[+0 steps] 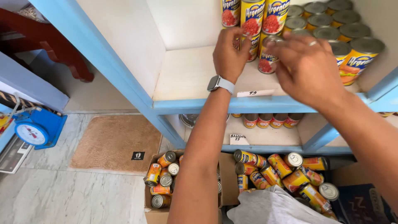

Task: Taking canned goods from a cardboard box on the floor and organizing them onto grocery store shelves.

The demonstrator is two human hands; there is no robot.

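My left hand [229,53], with a grey watch on the wrist, rests against a yellow-and-red labelled can [251,39] standing in a stack on the white shelf [186,79]. My right hand [309,68] grips a tilted can [267,56] of the same kind just beside that stack. Behind them stand stacked cans [265,14] and a block of cans with grey lids [336,25]. Below, two open cardboard boxes hold several loose cans [163,180] [286,170].
The shelf unit has a blue frame [112,62] and small paper tags on its edges. A lower shelf holds a row of cans [269,120]. A blue weighing scale [35,128] stands at left, and a tan mat [114,141] lies on the marble floor.
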